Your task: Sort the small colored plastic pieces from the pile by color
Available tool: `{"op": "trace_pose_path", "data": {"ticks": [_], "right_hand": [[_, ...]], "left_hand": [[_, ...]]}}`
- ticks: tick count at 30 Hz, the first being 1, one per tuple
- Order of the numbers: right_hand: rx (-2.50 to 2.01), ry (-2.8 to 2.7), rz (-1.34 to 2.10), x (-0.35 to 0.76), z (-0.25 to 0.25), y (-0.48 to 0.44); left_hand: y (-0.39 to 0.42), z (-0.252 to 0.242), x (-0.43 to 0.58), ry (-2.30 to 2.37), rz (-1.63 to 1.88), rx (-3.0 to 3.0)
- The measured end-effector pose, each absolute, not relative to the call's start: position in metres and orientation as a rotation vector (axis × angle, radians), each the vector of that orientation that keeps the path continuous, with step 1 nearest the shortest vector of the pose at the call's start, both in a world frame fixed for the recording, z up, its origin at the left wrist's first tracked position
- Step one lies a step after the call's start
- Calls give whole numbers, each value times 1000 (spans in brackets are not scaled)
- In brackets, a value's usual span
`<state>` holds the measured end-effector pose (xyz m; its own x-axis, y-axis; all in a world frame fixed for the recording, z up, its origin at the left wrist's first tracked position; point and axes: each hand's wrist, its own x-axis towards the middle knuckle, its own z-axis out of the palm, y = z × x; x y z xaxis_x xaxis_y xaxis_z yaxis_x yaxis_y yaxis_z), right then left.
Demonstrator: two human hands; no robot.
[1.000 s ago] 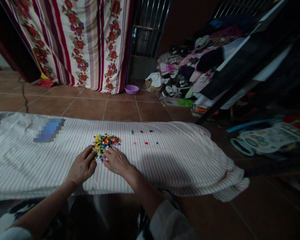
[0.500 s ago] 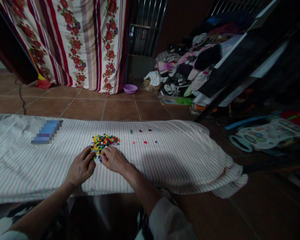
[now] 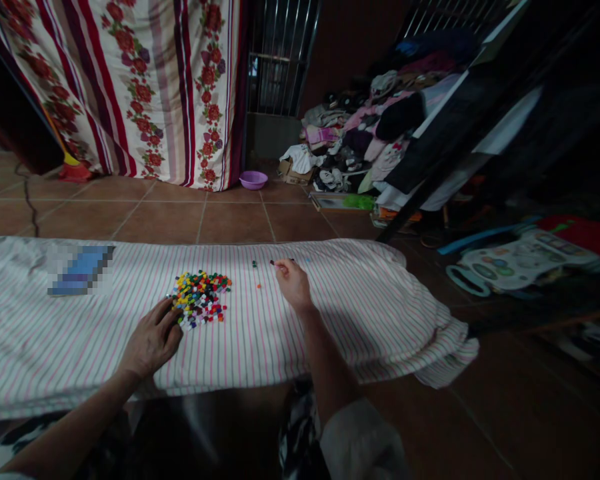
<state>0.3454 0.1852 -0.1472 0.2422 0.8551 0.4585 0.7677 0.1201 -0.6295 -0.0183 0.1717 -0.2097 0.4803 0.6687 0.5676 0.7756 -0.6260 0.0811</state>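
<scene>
A pile of small many-coloured beads [image 3: 201, 298] lies on a pink-striped white cloth [image 3: 370, 313] spread over the floor. My left hand [image 3: 153, 335] rests on the cloth at the pile's near left edge, fingers stretched and touching the beads. My right hand [image 3: 293, 282] is out to the right of the pile among a few loose beads [image 3: 257, 275], its fingertips pinched together at one small bead. What it holds is too small to name.
A blurred blue patch [image 3: 81, 269] lies on the cloth at left. Beyond are brown floor tiles, a floral curtain [image 3: 145, 87], a purple bowl [image 3: 253, 179], a heap of clothes [image 3: 360, 143] and a toy board [image 3: 517, 263] at right.
My right hand has left the bead pile and moved right and farther out to the loose beads. My left hand stays at the pile. The view shifted slightly.
</scene>
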Motion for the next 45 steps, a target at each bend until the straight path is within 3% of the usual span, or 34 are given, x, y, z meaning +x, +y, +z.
{"op": "trace_pose_path", "data": {"ticks": [11,45], "right_hand": [[-2046,-1148,-134,444,-182,152],[-2162,-1063,-122,450,-206,158]], "left_hand": [[173,-207,-19,-1176,-872,-2557],[169,-201,-19,-1174,-745,-2525]]}}
